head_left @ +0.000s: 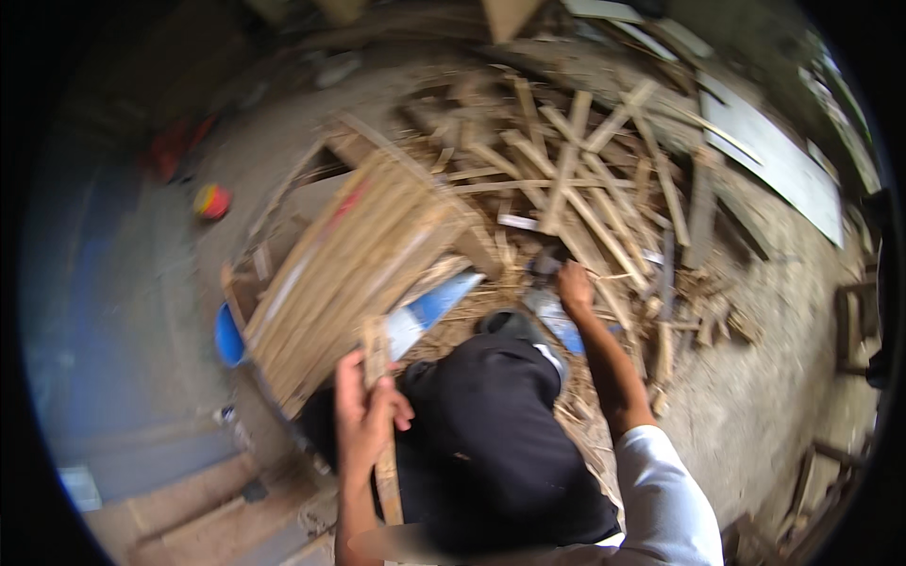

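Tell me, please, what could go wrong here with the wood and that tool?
The left hand grips a rough wooden strip; splinters seem likely. The right hand reaches a dark tool, too blurred to identify, beside the loose scrap pile; pieces could shift or catch bare fingers.

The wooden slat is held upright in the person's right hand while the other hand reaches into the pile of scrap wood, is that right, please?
Not quite: the head view shows the left hand gripping the wooden slat, while the right hand reaches into the pile of scrap wood.

Two hands (363, 415), one slatted wooden panel (354, 264), one scrap-wood pile (595, 179).
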A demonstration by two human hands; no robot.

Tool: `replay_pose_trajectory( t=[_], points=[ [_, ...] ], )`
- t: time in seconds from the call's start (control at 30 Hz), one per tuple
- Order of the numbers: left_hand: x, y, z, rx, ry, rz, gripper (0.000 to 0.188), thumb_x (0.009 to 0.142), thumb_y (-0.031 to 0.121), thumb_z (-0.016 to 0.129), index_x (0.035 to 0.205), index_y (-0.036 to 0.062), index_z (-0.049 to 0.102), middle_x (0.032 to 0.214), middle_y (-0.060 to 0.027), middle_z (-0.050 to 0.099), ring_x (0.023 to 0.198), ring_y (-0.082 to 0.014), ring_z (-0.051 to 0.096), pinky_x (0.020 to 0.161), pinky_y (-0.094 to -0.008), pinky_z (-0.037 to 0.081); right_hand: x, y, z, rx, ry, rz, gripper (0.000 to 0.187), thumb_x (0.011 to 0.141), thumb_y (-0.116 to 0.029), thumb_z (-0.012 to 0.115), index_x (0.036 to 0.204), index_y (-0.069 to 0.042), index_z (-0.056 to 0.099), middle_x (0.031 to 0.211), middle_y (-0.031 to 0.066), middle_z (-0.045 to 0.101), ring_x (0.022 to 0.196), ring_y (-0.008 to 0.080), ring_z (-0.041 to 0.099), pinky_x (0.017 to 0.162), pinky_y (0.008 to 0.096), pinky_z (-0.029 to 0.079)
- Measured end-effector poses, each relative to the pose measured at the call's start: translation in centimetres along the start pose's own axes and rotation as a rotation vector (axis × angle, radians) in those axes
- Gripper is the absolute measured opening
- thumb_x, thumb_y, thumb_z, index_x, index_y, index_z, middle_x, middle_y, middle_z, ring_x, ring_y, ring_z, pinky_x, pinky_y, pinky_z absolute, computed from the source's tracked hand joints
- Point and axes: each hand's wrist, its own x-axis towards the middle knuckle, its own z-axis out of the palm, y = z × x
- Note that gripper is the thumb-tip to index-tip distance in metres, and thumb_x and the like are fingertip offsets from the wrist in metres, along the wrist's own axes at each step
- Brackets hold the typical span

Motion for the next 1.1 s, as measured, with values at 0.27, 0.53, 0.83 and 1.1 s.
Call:
replay_pose_trajectory(
  t=[0.27,0.53,0.83,1.1],
  points=[
    [-1.1,3.7,-2.0,-0.299,-0.15,-0.022,0.069,0.089,-0.001,0.05,0.149,0.0072,0.017,0.095,-0.0113,0.054,0.065,-0.0121,0.053,0.055,-0.0237,0.042,-2.0,2.5,1.1,0.317,-0.205,-0.145,0.029,0.077,-0.02,0.063,0.095,0.002,0.057,0.09,0.0187,0.062,0.085,0.0394,0.062,0.072,0.0459,0.052],
    [-4.3,4.7,-2.5,-0.611,-0.283,0.153,0.049,0.098,0.012,0.05,0.143,0.006,0.031,0.096,-0.0055,0.052,0.072,-0.0082,0.045,0.062,-0.0215,0.038,-12.0,9.3,-11.8,0.431,-0.721,-0.284,0.027,0.083,-0.027,0.069,0.095,-0.004,0.063,0.064,0.0103,0.063,0.053,0.0203,0.063,0.044,0.0368,0.047],
    [-7.5,1.0,-2.8,-0.218,-0.32,0.389,0.044,0.095,0.007,0.053,0.135,-0.0046,0.04,0.115,-0.0064,0.038,0.072,-0.0112,0.048,0.069,-0.0246,0.046,-24.9,2.4,-41.2,1.211,-0.126,-0.231,0.054,0.092,-0.016,0.063,0.139,0.0,0.04,0.075,0.0037,0.059,0.056,0.0103,0.053,0.05,0.0281,0.044],
    [-10.2,0.4,-4.9,0.035,-0.263,0.363,0.07,0.099,0.058,0.019,0.139,0.0045,0.04,0.08,-0.0014,0.046,0.065,-0.0103,0.04,0.062,-0.0253,0.04,-27.1,-5.5,-48.9,0.544,-0.511,-0.905,0.054,0.091,-0.024,0.065,0.138,-0.006,0.047,0.099,0.0178,0.07,0.073,0.0209,0.069,0.069,0.0326,0.054]
  ],
)
